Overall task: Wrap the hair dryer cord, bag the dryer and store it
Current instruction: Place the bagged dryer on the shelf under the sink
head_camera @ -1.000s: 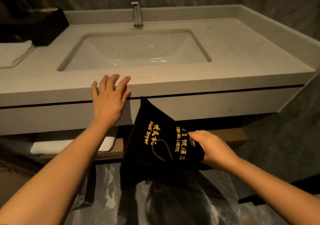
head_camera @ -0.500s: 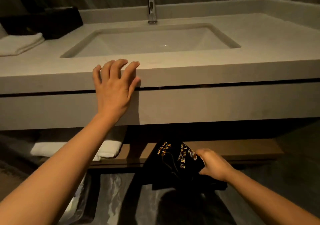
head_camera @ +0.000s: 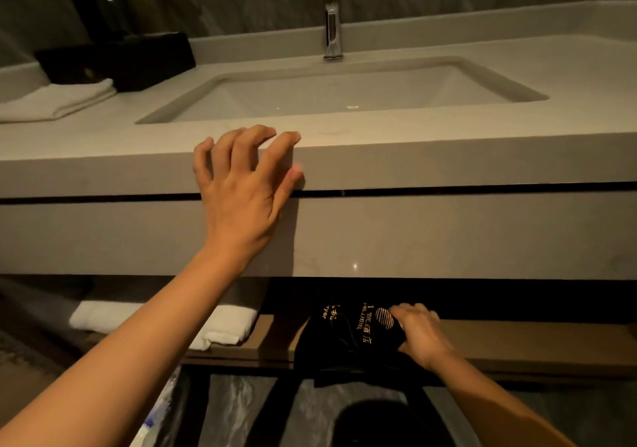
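Note:
A black cloth hair dryer bag point(head_camera: 348, 339) with gold lettering lies on the front of the wooden shelf point(head_camera: 537, 343) under the vanity. Its lower edge hangs over the shelf's front lip. My right hand point(head_camera: 420, 334) grips the bag's right side. The dryer itself is hidden inside the bag. My left hand point(head_camera: 241, 184) rests on the front edge of the stone countertop point(head_camera: 448, 157), fingers spread and holding nothing.
A sink basin point(head_camera: 344, 95) with a chrome faucet point(head_camera: 332, 22) is set in the countertop. A folded white towel point(head_camera: 58, 101) and a black box point(head_camera: 144, 60) sit at the back left. Another white towel point(head_camera: 220, 326) lies on the shelf's left part.
My right hand has carried the bag down from in front of the vanity and onto the shelf. The view has dropped lower. My left hand stays on the counter edge, fingers now curled.

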